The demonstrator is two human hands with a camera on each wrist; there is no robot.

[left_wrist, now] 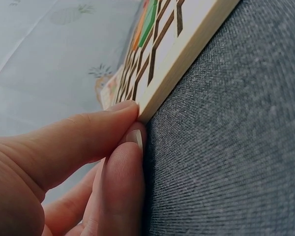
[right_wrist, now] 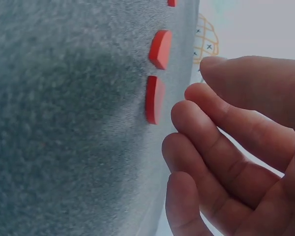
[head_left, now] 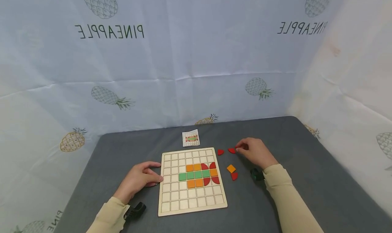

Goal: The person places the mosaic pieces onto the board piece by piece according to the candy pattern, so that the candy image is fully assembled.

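A wooden grid board [head_left: 183, 205] lies on the dark cloth with green, orange and red pieces set in its middle and right squares. At its left edge my left hand [head_left: 139, 178] grips the rim; in the left wrist view the thumb [left_wrist: 96, 125] meets the wood with a fingertip just below. My right hand [head_left: 255, 153] hovers right of the board, fingers bent, thumb apart from them. Nearest its fingertips is a red quarter-round piece [head_left: 231, 150], with a second red quarter-round piece [head_left: 220, 152] to its left. Nothing shows between the right fingers [right_wrist: 206, 123].
A small pattern card [head_left: 191, 138] lies behind the board. An orange square [head_left: 231, 168] and another red quarter-round piece [head_left: 234, 176] sit right of the board. A pineapple-print curtain [head_left: 183, 56] hangs behind the table [head_left: 137, 141].
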